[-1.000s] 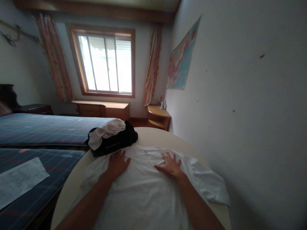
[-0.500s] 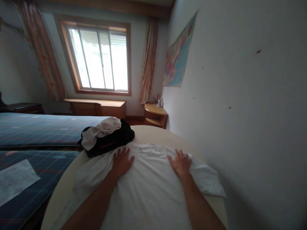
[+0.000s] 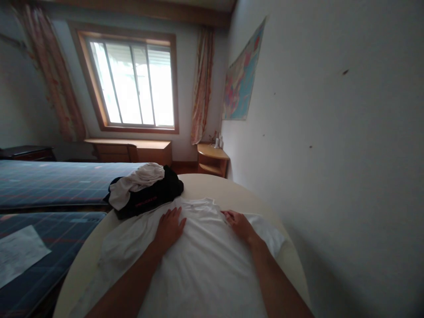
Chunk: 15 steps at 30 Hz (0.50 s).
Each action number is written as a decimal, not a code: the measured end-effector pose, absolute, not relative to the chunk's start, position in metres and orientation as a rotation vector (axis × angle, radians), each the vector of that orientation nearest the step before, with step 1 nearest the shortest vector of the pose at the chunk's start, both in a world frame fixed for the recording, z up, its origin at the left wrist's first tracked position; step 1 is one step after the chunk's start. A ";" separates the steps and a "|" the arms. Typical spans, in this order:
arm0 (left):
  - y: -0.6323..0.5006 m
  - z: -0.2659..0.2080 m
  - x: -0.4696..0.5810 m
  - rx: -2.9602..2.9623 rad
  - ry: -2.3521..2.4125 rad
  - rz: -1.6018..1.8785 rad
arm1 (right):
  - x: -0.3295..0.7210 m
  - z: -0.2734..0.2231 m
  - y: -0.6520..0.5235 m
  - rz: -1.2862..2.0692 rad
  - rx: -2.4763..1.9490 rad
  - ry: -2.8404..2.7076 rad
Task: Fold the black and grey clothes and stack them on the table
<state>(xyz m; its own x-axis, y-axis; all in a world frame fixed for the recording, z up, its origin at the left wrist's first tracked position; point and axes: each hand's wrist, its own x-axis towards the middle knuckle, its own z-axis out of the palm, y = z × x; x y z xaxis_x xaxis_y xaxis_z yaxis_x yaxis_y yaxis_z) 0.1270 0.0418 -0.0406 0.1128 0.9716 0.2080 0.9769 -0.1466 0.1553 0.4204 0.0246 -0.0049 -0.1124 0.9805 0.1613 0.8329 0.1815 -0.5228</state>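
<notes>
A white T-shirt (image 3: 205, 256) lies spread on a round cream table (image 3: 228, 187), its neckline at the far side and its lower part running towards me. My left hand (image 3: 169, 227) rests flat on the shirt near the left shoulder, fingers stretched forward. On the other side my right hand (image 3: 240, 224) has its fingertips closed in a pinch on the shirt cloth near the right shoulder. Small folds run down from the collar. The right sleeve (image 3: 270, 229) lies beyond my right wrist, drawn up and creased.
A black cloth heap (image 3: 149, 196) with a pale garment (image 3: 137, 179) on top sits at the table's left far edge. Plaid mattresses (image 3: 66, 183) lie to the left, with a paper sheet (image 3: 21, 251) on the nearer one. A white wall (image 3: 331, 198) stands close on the right.
My right hand has gone from lying spread to pinching the cloth and has shifted left. The right sleeve has drawn inward with it. My left hand stays in nearly the same place.
</notes>
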 end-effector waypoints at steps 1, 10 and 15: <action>0.040 -0.041 0.129 -2.333 -2.054 -0.396 | 0.421 -0.005 0.025 0.442 -1.661 -1.980; 0.037 -0.041 0.130 -2.350 -2.068 -0.344 | 0.447 -0.017 0.023 -0.092 -2.214 -1.770; 0.037 -0.041 0.130 -2.357 -2.058 -0.359 | 0.444 0.001 0.018 -0.287 -2.277 -1.584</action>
